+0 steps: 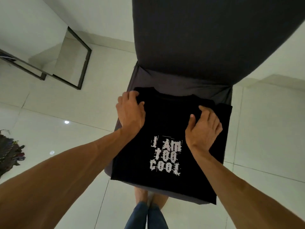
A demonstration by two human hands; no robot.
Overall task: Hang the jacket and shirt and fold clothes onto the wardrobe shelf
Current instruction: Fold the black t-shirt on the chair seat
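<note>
Writing: the black T-shirt (165, 116) carries one print (165, 156) in white, ragged, distressed block letters on three lines, which I read as "I AM / TOO / COOL". The print sits on the half of the shirt furthest from the chair's backrest (206, 38), slightly toward the right-hand side. I can read no brand tag or neck label.

Task item: the T-shirt lies front up and flat on the chair seat (181, 83). Its ribbed collar points at the backrest and its hem hangs just past the seat's front edge. The sides look folded in, giving a roughly rectangular outline. A further layer of black cloth shows at the seat's right edge. The fabric is plain black, smooth, with few wrinkles.

Left hand (130, 111): at the shoulder corner of the shirt on the seat's left side. Its grip is closed, with the fingers curled over the fabric edge and holding it.

Right hand (203, 128): on the shirt toward the seat's right side, just beyond the print toward the backrest. The fingers are curled down into the cloth and the thumb is spread. This grip also holds the shirt fabric.

Surroundings: the chair is dark grey and upholstered, on a pale tiled floor (49, 113). A black metal frame (82, 60) stands left of the chair. A dark multicoloured cloth heap (9, 149) lies further left. Jeans-clad legs (146, 215) stand at the seat's front.
</note>
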